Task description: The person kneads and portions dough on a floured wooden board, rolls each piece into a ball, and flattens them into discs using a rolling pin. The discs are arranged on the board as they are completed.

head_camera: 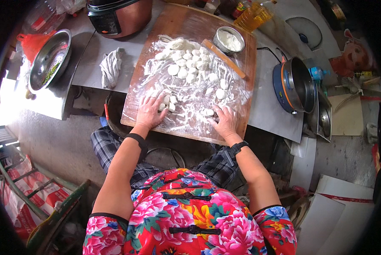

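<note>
My left hand [150, 109] lies spread on a floured wooden board [174, 22], its thumb side against a small cluster of cut dough pieces [166, 100]. My right hand [225, 120] is at the board's near right, with thumb and fingers apart beside a single dough piece [209, 112]. Whether the fingers touch that piece is hard to tell. Farther up the board sits a group of small round dough pieces [188, 56], dusted white. Several flattened rounds [220, 93] lie to their right. A wooden rolling pin [225, 59] rests diagonally beside a metal bowl of flour [229, 39].
A rice cooker [126, 19] stands behind the board on the left, with a crumpled cloth [111, 68] nearer. Farther left is a steel bowl [63, 40] with chopped greens. On the right are an electric pan [300, 84] and a bottle of oil [255, 16].
</note>
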Action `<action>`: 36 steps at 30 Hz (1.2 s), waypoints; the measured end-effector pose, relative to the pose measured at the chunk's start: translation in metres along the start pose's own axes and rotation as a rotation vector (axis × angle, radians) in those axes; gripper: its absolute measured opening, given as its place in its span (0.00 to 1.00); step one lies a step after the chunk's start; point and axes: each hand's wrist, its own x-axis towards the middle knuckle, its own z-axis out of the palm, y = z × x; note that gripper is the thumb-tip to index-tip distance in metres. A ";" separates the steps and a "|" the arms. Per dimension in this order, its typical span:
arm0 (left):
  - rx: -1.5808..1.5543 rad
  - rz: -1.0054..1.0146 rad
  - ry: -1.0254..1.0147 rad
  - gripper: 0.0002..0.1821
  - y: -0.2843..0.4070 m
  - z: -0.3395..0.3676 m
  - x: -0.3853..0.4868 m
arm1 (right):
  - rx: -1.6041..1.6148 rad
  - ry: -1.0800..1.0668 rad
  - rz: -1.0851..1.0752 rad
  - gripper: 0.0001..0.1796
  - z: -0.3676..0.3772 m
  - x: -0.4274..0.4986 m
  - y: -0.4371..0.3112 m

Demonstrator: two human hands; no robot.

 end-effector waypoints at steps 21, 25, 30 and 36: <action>0.004 0.061 0.027 0.35 -0.004 0.003 0.001 | 0.120 -0.170 -0.533 0.23 0.033 0.112 -0.068; -0.025 0.096 0.118 0.33 -0.005 0.004 0.000 | 0.137 -0.260 -0.260 0.24 0.050 0.092 -0.100; -0.057 0.072 0.097 0.31 -0.002 0.000 -0.002 | 0.364 -0.245 -0.020 0.18 0.044 0.079 -0.086; -0.059 0.110 0.160 0.29 -0.003 0.000 0.000 | 0.076 -0.255 0.170 0.15 0.004 0.049 -0.020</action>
